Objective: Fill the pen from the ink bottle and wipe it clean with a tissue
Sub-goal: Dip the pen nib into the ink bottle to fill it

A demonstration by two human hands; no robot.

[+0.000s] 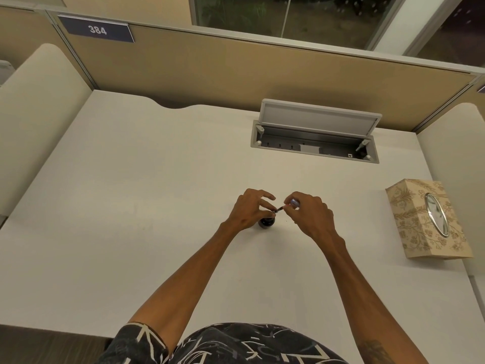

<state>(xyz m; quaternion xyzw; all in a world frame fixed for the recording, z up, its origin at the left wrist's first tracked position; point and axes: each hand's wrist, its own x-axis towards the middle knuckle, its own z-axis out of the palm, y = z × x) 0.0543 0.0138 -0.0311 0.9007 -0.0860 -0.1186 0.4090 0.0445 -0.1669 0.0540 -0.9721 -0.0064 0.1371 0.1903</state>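
A small dark ink bottle [266, 223] stands on the white desk [131, 193], partly hidden under my left hand. My left hand [249, 210] hovers just above the bottle, its thumb and forefinger pinching the dark front end of the pen. My right hand [308, 212] grips the bluish pen [288, 204] by its barrel, and the pen lies nearly level between both hands over the bottle. Off to the right lies a patterned tissue box [409, 227] with an oval opening.
A cable hatch [315, 148] with its grey lid raised sits in the desk behind my hands. Tan partition walls with a sign reading 384 [97, 29] close off the back. Cream side panels flank the desk left and right.
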